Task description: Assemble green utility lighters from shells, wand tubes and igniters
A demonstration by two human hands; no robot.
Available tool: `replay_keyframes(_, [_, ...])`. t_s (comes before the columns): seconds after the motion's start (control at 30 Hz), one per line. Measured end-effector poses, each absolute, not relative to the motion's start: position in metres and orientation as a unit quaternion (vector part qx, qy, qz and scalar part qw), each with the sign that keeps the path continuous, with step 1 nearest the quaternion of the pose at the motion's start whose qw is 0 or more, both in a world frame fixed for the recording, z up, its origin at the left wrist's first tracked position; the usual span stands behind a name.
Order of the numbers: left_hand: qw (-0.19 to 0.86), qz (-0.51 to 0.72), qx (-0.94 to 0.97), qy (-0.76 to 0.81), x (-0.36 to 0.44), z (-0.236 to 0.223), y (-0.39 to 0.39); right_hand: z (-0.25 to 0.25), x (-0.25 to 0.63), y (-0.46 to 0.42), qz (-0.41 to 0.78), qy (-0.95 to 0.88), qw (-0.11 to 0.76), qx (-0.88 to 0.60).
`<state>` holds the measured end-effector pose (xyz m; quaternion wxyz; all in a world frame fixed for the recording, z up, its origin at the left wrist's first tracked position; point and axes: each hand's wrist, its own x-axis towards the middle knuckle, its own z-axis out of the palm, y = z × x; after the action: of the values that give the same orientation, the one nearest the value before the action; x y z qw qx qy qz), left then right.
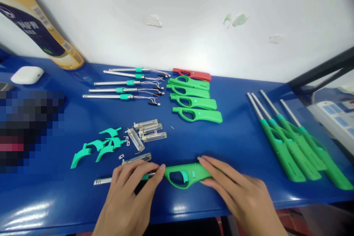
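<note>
A green lighter handle [197, 173] with a teal trigger lies level near the table's front edge, held between both hands. My left hand [127, 191] pinches its front end, thumb and fingertips closed there. Around the rear end, the fingers of my right hand [240, 191] are closed. A metal lighter tube [103, 181] runs beneath my left hand toward the handle's front; my fingers hide most of it, so I cannot tell whether the two are joined. Just beyond my left hand are a clear fuel tank [142, 157] and teal triggers [105, 151].
Several wired metal tubes [110, 90] lie at the back, beside green handle shells [204, 115] and a red one [199, 75]. Finished-looking green lighters [284, 155] lie at right, near a power strip [332, 118]. A yellow can [44, 18] and white earbud case [27, 75] are at left.
</note>
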<state>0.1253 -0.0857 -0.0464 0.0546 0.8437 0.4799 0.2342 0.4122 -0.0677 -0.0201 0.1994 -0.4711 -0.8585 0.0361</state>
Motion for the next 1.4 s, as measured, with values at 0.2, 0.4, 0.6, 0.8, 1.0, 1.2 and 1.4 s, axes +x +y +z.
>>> replay_keyframes(0.2, [0.041,0.232,0.839,0.490,0.124,-0.051,-0.087,-0.023,0.415,-0.074,0.033,-0.858,0.202,-0.472])
replay_keyframes(0.4, [0.055,0.231,0.845,0.480,0.120,-0.057,-0.088,-0.029,0.418,-0.075,0.046,-0.856,0.192,-0.478])
replay_keyframes(0.6, [0.084,0.261,0.809,0.521,0.129,-0.053,-0.091,-0.034,0.422,-0.076,0.056,-0.856,0.186,-0.479])
replay_keyframes(0.8, [0.092,0.275,0.808,0.513,0.131,-0.051,-0.089,-0.034,0.418,-0.074,0.049,-0.852,0.219,-0.473])
replay_keyframes(1.0, [0.080,0.266,0.818,0.504,0.130,-0.050,-0.089,-0.031,0.414,-0.072,0.036,-0.851,0.226,-0.472])
replay_keyframes(1.2, [0.064,0.248,0.824,0.505,0.130,-0.049,-0.089,-0.036,0.416,-0.077,0.053,-0.843,0.220,-0.488])
replay_keyframes(1.4, [0.026,0.224,0.851,0.474,0.129,-0.045,-0.084,-0.031,0.415,-0.070,0.044,-0.853,0.205,-0.478])
